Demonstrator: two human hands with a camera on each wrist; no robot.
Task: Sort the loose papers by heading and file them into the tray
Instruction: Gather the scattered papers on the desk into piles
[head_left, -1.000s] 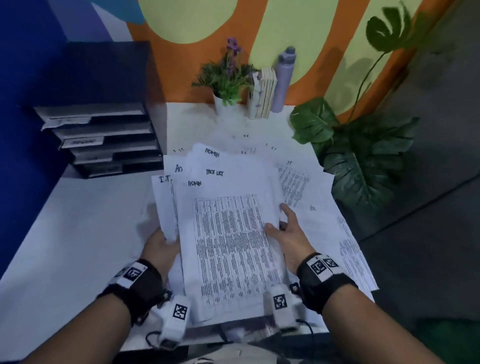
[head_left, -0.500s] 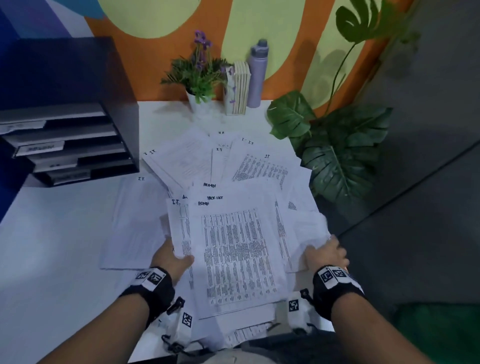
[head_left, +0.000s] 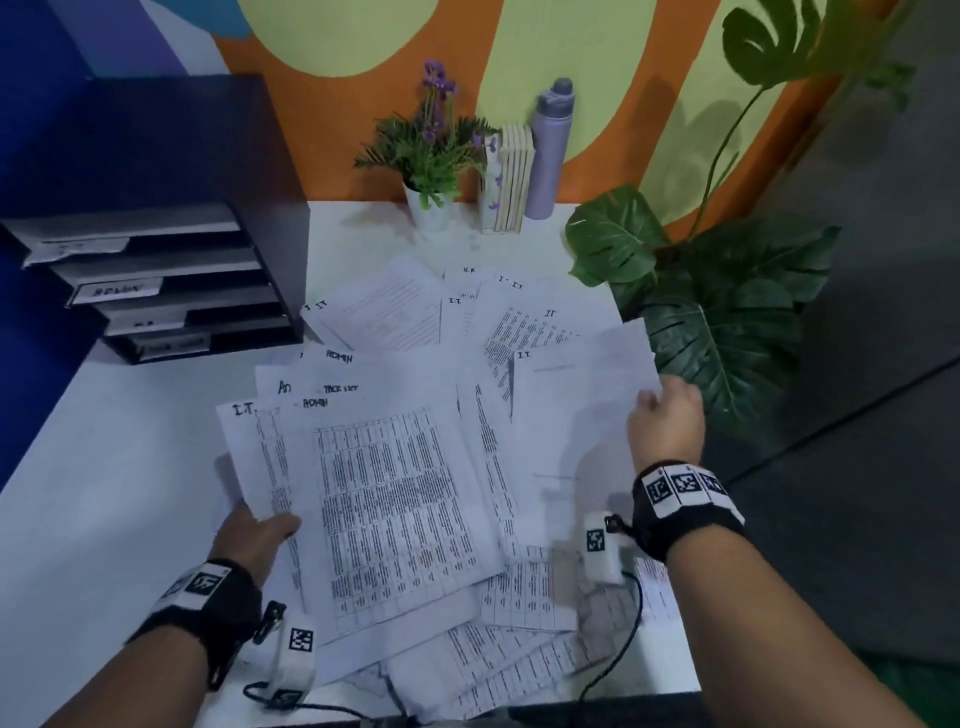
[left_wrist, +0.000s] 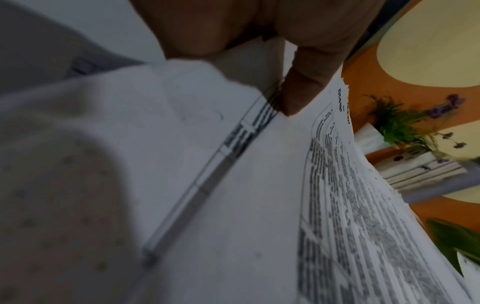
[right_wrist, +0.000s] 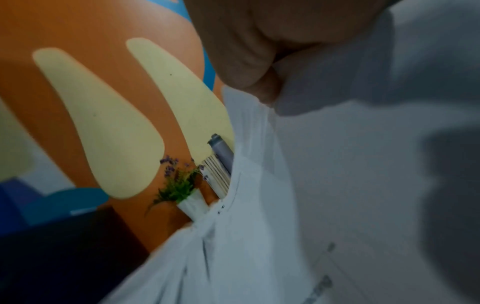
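Loose printed papers (head_left: 467, 322) with handwritten headings (I.T., ADMIN, H.R.) lie fanned over the white desk (head_left: 104, 493). My left hand (head_left: 257, 535) grips a fanned stack of sheets (head_left: 395, 509) by its lower left edge; its thumb (left_wrist: 303, 90) presses on top of the stack. My right hand (head_left: 665, 421) pinches a lifted white sheet (head_left: 582, 405) at its right edge, near the desk's right side. In the right wrist view the thumb (right_wrist: 249, 67) lies on that sheet (right_wrist: 324, 185). A dark tiered file tray (head_left: 166, 280) with labelled shelves stands at the back left.
A small potted plant (head_left: 431, 156), a row of books (head_left: 511, 176) and a purple bottle (head_left: 550, 145) stand at the desk's back edge by the painted wall. A big leafy plant (head_left: 717, 322) crowds the right edge. More sheets (head_left: 509, 660) overhang the near edge.
My right hand left the held stack, swung out to the right and then forward, and now lifts a sheet by its right edge. The left hand keeps its hold on the stack.
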